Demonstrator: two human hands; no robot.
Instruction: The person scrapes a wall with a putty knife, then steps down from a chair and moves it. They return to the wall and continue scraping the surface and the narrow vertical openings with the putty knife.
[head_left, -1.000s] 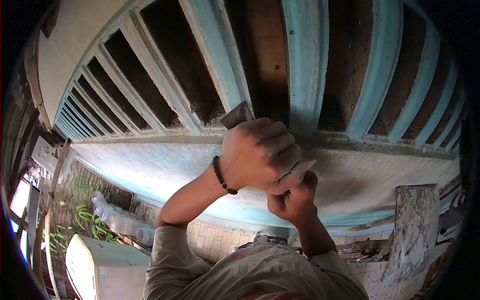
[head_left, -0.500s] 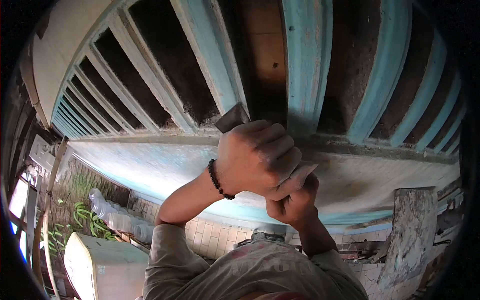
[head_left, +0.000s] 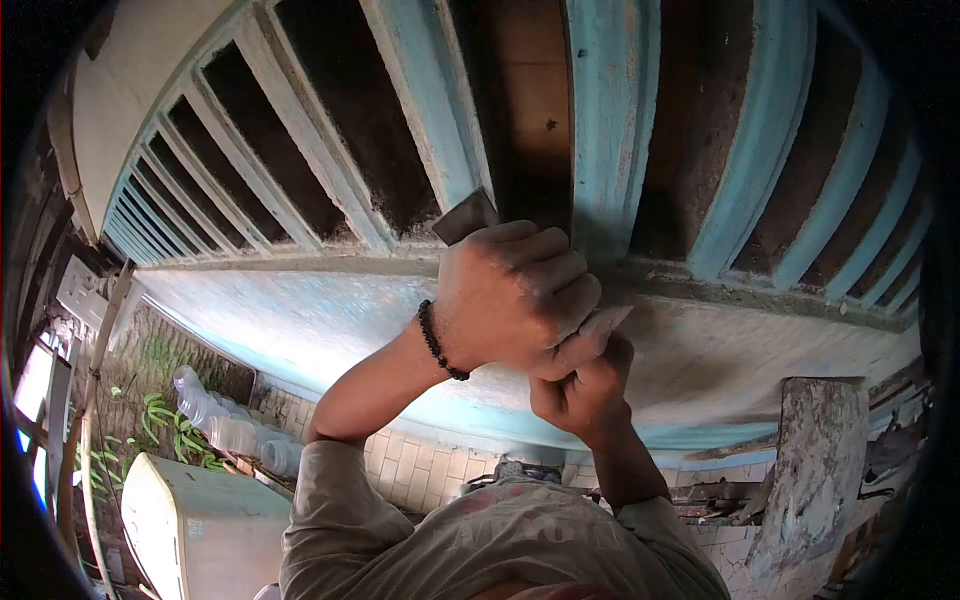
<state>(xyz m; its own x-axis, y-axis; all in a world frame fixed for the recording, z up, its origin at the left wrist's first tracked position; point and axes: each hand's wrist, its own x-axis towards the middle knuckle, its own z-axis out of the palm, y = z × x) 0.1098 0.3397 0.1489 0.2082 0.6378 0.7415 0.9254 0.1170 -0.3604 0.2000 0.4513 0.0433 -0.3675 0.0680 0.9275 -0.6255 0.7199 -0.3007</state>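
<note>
My left hand (head_left: 515,290), dusty and wearing a dark beaded bracelet (head_left: 440,345), is wrapped round a scraper (head_left: 467,217). Only the scraper's flat, brownish-grey blade sticks out past the knuckles; the handle is hidden in the fist. Just below, my right hand (head_left: 585,392) is closed tight against the left thumb, in line with the tool, though its hold on the handle is covered. The blade is at the foot of a pale blue slat (head_left: 425,90), near the ledge (head_left: 330,262); contact is hard to judge.
More blue slats (head_left: 615,120) with dark gaps run along the top. Beneath the ledge is a worn, patchy wall (head_left: 330,310). Clear plastic containers (head_left: 235,432) and a pale box-like cabinet (head_left: 210,520) stand lower left. A weathered board (head_left: 815,470) leans lower right.
Both hands and the scraper have shifted slightly upward in view. The surroundings have also shifted a little as the camera moved. The grip looks the same.
</note>
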